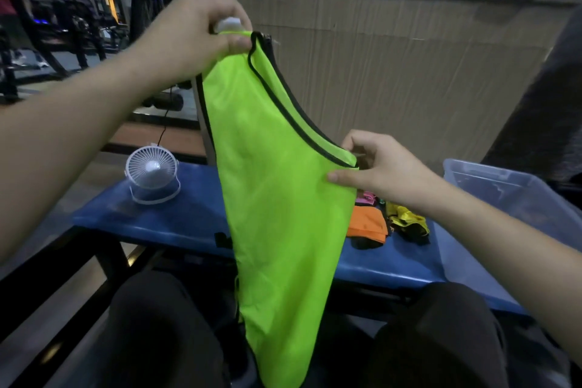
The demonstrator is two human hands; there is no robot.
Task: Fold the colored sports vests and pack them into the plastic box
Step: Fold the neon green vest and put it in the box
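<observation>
**Green vest held up by both hands over the blue bench**

The left hand (pixel 195 31) is raised high at the upper left, its fingers curled and its thumb pressed against them, pinching one shoulder strap of the green vest (pixel 277 198). A small white tag or scrap shows between its fingers; what it is cannot be told. The right hand (pixel 381 167) sits lower and to the right, thumb stretched along the front of the cloth and fingers curled behind it, pinching the other strap at the end of the black-trimmed neckline. Between the two grips the neckline runs as a slanted line, high on the left and low on the right. The vest hangs free from there, narrowing as it drops between the person's dark-clad knees at the near edge.

Behind the hanging cloth lies the blue bench (pixel 163 217). On its far left stands a small white fan (pixel 152 172) with a cable running away behind it. To the right of the vest, partly hidden by it, lie an orange vest (pixel 367 225) and, just beside that, a crumpled yellow vest (pixel 407 222), with a bit of pink cloth (pixel 365 198) beyond the orange one. The clear plastic box (pixel 510 195) stands at the far right end of the bench, under the right forearm. A tall cardboard wall (pixel 393 66) closes the far side.
</observation>
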